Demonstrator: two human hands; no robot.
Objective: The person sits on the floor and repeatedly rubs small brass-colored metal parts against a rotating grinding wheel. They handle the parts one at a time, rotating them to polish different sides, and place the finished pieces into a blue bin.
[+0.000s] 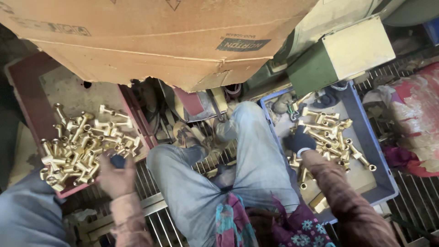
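I see my left hand (116, 176) bare, fingers curled loosely at the red tray's (27, 87) near edge, touching the heap of shiny brass T-fittings (80, 144); whether it grips one I cannot tell. My right hand (299, 139), in a dark knit glove, presses closed onto duller brass fittings (329, 132) in the blue plastic crate (366, 132).

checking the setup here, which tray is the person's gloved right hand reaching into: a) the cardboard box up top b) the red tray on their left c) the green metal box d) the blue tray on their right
d: the dark-gloved right hand rests among the brass fittings inside the blue tray, while the left hand sits at the edge of the red tray.
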